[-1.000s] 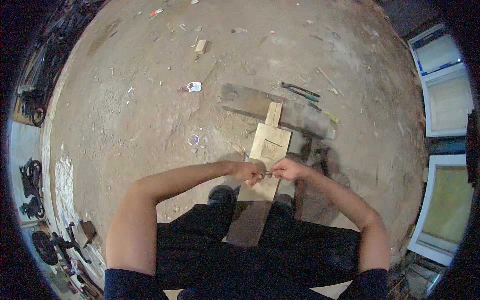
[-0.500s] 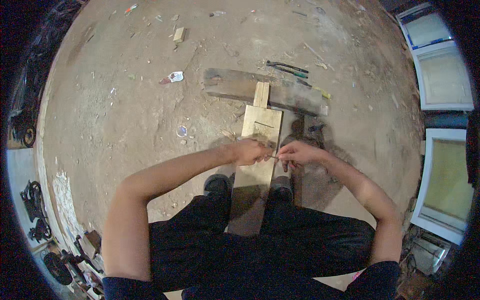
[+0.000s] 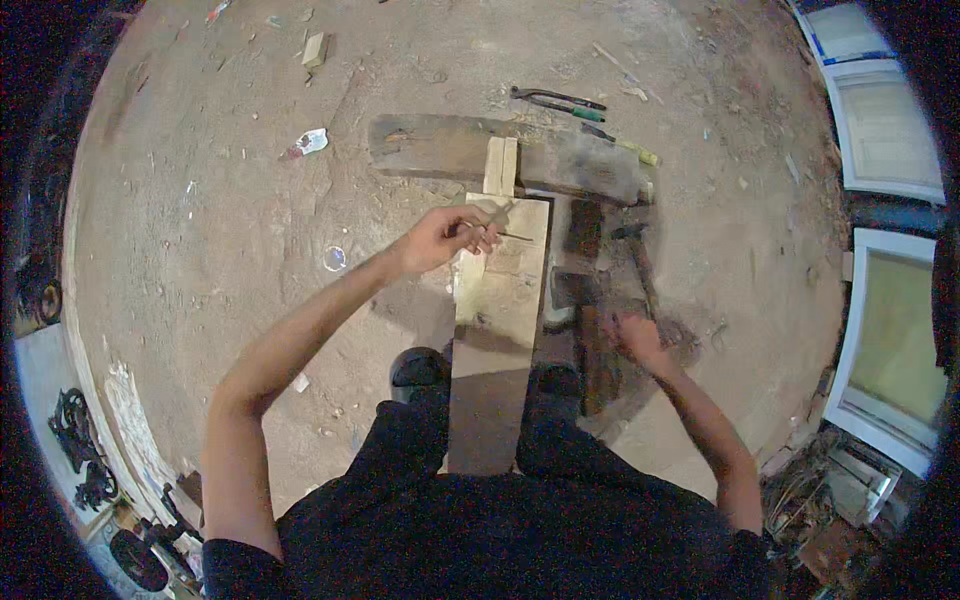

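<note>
Where my legs part, the long pale board runs lengthwise between my two dark shoes, the left shoe on one side and the right shoe on the other. A shadow covers the near portion of the board; the middle is lit. To the right of the right shoe, a dark strip of wood lies on the dirt floor.

My right hand is positioned right of the board, near the lower end of a hammer. It is blurred, so I cannot tell whether it grips anything. A dark, flat tool head lies between this hand and the board.

My left hand is positioned over the upper left part of the board, with the fingers curled in close together. I cannot tell whether a small object sits between them. Just right of these fingertips, a narrow dark slot crosses the board.

Beyond the board's far end, a narrow wood tongue overlaps a weathered beam set crosswise. Past the beam lie pincers, partly green, and a yellow-handled tool. Farther off, at upper left, lies a small wood block.
</note>
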Available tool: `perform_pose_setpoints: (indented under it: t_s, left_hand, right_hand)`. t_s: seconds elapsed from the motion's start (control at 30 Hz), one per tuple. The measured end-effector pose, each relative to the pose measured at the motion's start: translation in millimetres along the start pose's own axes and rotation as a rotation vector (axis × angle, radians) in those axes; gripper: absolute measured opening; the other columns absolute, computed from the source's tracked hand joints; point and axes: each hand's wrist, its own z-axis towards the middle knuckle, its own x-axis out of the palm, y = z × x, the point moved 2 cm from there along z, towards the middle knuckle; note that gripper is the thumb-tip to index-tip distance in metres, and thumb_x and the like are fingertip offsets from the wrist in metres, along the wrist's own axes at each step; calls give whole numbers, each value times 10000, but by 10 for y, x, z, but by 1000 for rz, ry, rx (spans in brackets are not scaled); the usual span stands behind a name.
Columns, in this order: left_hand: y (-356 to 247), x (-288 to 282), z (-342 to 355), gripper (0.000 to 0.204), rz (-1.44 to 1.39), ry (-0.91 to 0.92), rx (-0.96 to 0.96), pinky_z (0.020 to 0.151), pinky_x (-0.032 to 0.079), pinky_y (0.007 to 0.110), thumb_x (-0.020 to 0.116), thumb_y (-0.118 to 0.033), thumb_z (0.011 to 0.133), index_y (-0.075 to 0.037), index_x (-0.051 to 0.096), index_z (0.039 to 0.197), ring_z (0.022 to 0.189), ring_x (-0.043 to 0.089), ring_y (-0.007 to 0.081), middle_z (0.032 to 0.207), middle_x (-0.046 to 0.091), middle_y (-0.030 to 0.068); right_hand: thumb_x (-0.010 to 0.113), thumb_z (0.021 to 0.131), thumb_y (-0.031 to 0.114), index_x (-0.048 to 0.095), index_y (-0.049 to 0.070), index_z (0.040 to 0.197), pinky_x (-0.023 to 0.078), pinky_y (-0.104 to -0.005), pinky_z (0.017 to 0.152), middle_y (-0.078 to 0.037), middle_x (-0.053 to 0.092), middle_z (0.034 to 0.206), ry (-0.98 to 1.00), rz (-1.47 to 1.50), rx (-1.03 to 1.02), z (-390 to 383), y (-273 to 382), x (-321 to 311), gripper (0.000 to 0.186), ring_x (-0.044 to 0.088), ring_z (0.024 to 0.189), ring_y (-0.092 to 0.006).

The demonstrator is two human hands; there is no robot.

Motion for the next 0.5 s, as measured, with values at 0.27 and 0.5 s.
perform_pose_setpoints:
  t_s: [0.27, 0.5]
  left_hand:
    - [130, -5, 159, 187, 231, -233, -9, 833, 568, 306, 680, -163, 996, -27, 729, 1115, 967, 687, 105, 1073, 740, 57]
    - [102, 250, 521, 321, 70, -156, 76, 873, 566, 327, 804, -75, 876, -52, 673, 1168, 928, 688, 133, 964, 734, 76]
  right_hand:
    - [640, 958, 427, 587, 40, 1178, 531, -543, 771, -212, 678, 1016, -355, 209, 241, -250, 677, 385, 448, 657, 946, -420]
    - [710, 912, 422, 587, 36, 1213, 526, -527, 834, -225, 683, 1074, -237, 300, 286, -265, 826, 72, 504, 660, 1005, -432]
